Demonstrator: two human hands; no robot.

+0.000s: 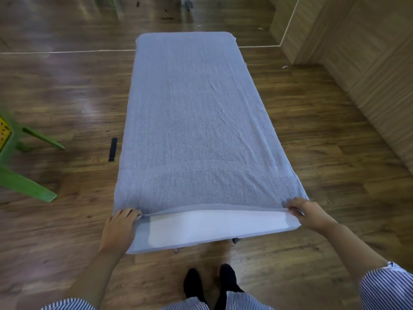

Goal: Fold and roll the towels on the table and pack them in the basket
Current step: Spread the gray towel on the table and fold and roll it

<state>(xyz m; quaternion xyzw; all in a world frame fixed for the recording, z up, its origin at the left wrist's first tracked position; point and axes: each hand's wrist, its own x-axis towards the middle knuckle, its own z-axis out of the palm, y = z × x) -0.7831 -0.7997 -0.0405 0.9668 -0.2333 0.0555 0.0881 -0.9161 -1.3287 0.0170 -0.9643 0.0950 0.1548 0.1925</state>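
Head view: both hands (120, 227) pinch the towel's (192, 121) near corners.

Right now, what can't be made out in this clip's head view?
- Table: the towel covers all but a white strip at its near edge.
- Basket: not in view.
- Fingertips of the left hand and right hand: curled into the towel's near edge.
- Green stool: cut off by the left edge.
- Floor at the top: blurred.
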